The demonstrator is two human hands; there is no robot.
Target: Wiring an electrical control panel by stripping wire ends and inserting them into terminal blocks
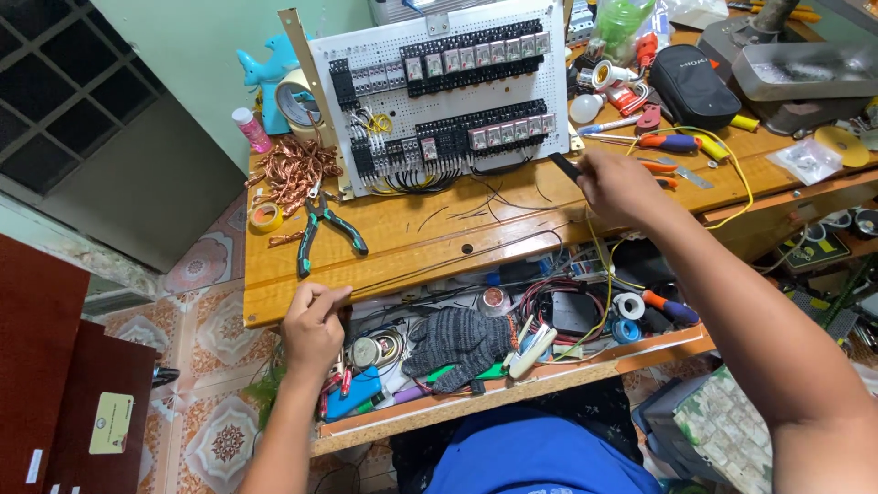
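Thin black wire [439, 265] runs taut across the wooden bench [402, 229], pinched at both ends. Left hand [313, 325] clenched on its near end at the bench edge, just above the open drawer [512, 384]. Right hand [622, 187] grips the far end, fingers also closed around a small black tool [565, 166] poking out up-left. White relay panel [439, 91] stands just beyond those fingers. Green-handled pliers [320, 229] lie above the left hand; grey knit glove [462, 340] sits right of it in the drawer.
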